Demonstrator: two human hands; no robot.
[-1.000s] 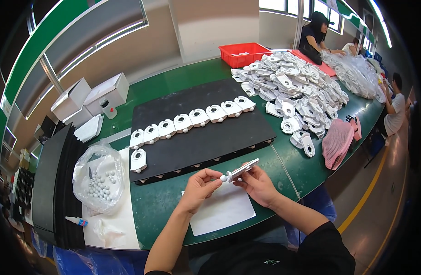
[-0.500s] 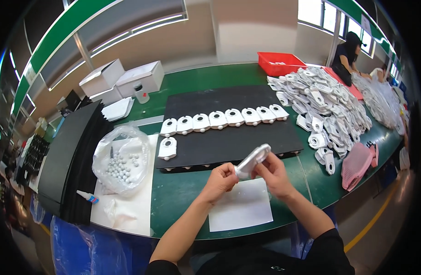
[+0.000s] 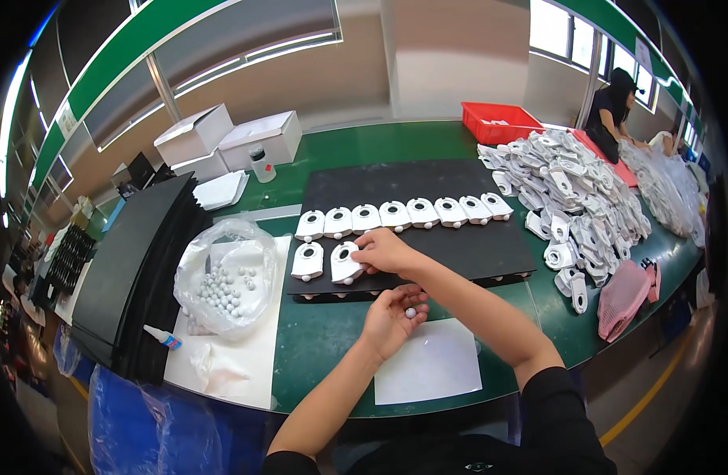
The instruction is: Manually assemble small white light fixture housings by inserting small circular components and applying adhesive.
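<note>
Meanwhile, loose white balls (image 3: 219, 290) were kept in a clear bag (image 3: 191, 273) well left of the fingers, hard to count through folded plastic. Just left of the right hand (image 3: 380, 252), one white part (image 3: 307, 263) was laid on a black board (image 3: 467, 252); beside it, a second part (image 3: 342, 261) was pinched between that hand's thumb and fingers, its right edge covered, its contact with the board unclear. Behind those fingers, a row of eight parts (image 3: 394, 215) was set out, balls seen at lower edges. Below them, one ball (image 3: 410, 313) was cradled in the left hand (image 3: 388, 321), its fingers loosely curled. Well right, a large pile (image 3: 574, 198) was left unplaced, its lower layers hidden.
</note>
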